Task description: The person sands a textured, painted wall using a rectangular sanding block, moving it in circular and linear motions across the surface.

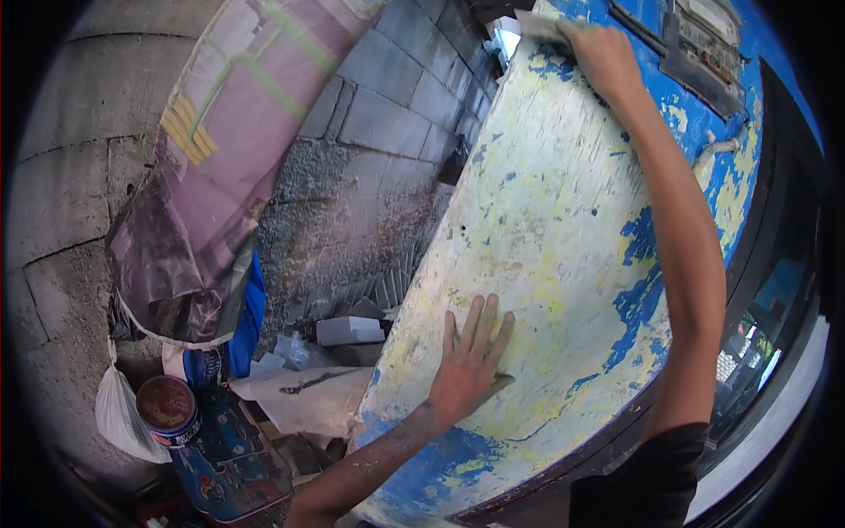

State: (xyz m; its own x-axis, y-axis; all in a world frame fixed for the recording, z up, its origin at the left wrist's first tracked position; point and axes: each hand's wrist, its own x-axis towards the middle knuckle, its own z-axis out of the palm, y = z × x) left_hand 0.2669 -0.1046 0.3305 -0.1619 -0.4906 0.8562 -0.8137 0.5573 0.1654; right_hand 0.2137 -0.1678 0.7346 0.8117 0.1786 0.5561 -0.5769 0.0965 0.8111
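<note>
A large curved panel (528, 220) fills the middle, its blue paint worn down to pale white and yellow patches. My left hand (466, 365) lies flat against its lower part with the fingers spread, holding nothing. Stretched far up, my right hand (603, 62) grips a flat, greyish scraper (541, 28) at the panel's upper edge. The fingers hide part of the tool, so its handle cannot be made out.
Left of the panel stands a grey block wall (387, 88). A purple printed sheet (255, 97) hangs there above a white bag (123, 409), a round tin (167, 405) and scattered rubbish. A light fixture (704, 53) sits upper right, beside a dark window (757, 352).
</note>
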